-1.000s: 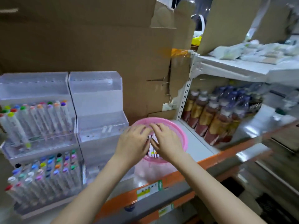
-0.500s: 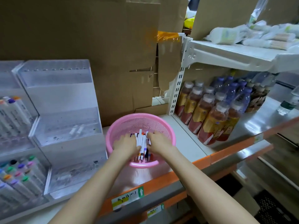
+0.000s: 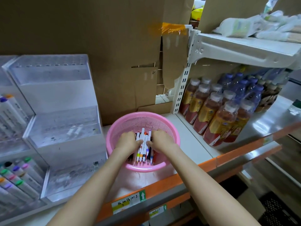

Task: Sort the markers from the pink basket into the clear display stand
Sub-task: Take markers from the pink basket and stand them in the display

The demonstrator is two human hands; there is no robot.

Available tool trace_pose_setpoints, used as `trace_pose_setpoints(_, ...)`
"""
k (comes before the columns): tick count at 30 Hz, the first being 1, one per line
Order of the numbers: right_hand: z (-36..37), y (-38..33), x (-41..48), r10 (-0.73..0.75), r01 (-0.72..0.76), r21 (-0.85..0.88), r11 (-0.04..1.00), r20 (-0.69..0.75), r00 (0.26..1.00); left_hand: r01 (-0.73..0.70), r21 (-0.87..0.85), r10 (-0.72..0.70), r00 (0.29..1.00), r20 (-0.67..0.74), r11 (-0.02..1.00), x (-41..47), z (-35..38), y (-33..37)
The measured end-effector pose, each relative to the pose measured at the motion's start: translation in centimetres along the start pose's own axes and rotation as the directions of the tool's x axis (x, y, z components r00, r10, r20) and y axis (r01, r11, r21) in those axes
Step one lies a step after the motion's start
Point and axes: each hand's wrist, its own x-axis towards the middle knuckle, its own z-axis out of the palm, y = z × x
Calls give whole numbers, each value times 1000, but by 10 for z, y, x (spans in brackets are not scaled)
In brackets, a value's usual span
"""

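While the clear display stand (image 3: 61, 121) occupies the frame's left, the pink basket (image 3: 169, 128) sits at lower centre. Left hand (image 3: 127, 141) and right hand (image 3: 160, 141) curl round the markers (image 3: 143, 147) inside it, with fingertips hidden. The bundle's long axis runs top-to-bottom of the frame, coloured bands toward the bottom edge.

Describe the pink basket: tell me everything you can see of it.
The pink basket is round, of what looks like plastic, with a smooth thick rim and finely perforated walls. It stands upright on the white shelf, near the orange front edge, right of the clear display stand. Inside lie bundled markers, and the left hand and right hand reach in, holding that bundle between them.
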Motion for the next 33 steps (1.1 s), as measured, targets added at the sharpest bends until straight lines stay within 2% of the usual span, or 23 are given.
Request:
trace_pose_setpoints(5,-1,0,7,44,-51,85,995,80,996,41,-72,-39,999,21,997,-1,-5,-1)
trace_pose_setpoints(8,-1,-1,6,76,-83,117,990,67,995,76,-64,-75,997,15,995,-2,-4,-3)
trace_pose_setpoints(13,-1,0,5,102,-106,177,978,33,994,51,-48,-53,997,-51,998,-3,-3,-3)
trace_pose_setpoints(18,-3,3,7,151,-152,294,944,27,988,56,-33,-52,994,100,998,-2,-12,-3)
trace_pose_setpoints(20,-4,3,9,145,-146,366,919,32,989,47,-71,-41,995,87,996,-4,-13,-3)
trace_pose_setpoints(23,-6,2,6,73,-51,466,883,-30,997,-82,-175,74,996,-54,981,-6,-12,-1)
trace_pose_setpoints(26,-12,-1,-4,-48,135,560,818,-168,985,-243,-252,194,959,-205,937,-10,-19,1)
trace_pose_setpoints(29,-23,-8,-14,-124,286,552,784,-313,942,-347,-292,254,915,-313,891,-20,-31,6)
trace_pose_setpoints(33,-43,-26,-32,-165,373,552,746,-390,906,-442,-259,311,852,-422,859,-42,-54,13)
